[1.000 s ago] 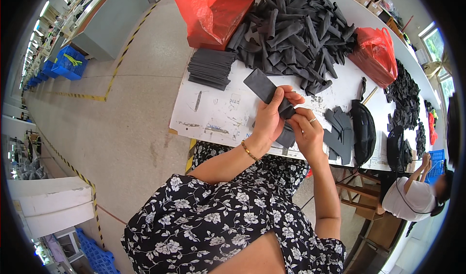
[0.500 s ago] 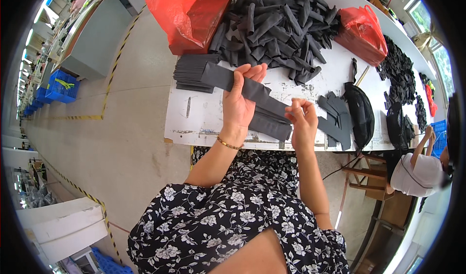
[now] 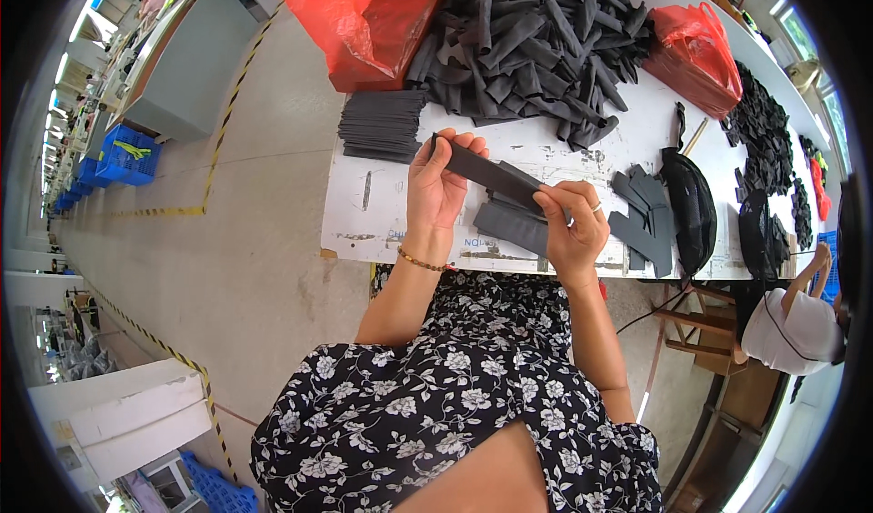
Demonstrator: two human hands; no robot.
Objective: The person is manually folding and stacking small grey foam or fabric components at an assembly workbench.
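A dark grey fabric strip (image 3: 491, 169) is stretched between my two hands above the near side of the table, slanting down to the right. My left hand (image 3: 439, 181) pinches its left end, thumb on top. The fingers of my right hand (image 3: 575, 226) are closed on its right end. Below the strip, more flat dark grey pieces (image 3: 511, 229) lie on the table, partly covered by my right hand. Left of my left hand stands a neat stack of dark strips (image 3: 382, 125), apart from it.
A large heap of dark fabric pieces (image 3: 536, 45) covers the white table's (image 3: 364, 222) far side, between two red plastic bags (image 3: 368, 26) (image 3: 696, 63). At right lie loose flat pieces (image 3: 644, 217) and a black mesh bag (image 3: 688, 213). Another person (image 3: 791, 326) sits farther right.
My left hand has turned and now pinches the strip's end, where the strip earlier lay across its palm over the stack. My right hand has closed on the other end. The view has shifted slightly.
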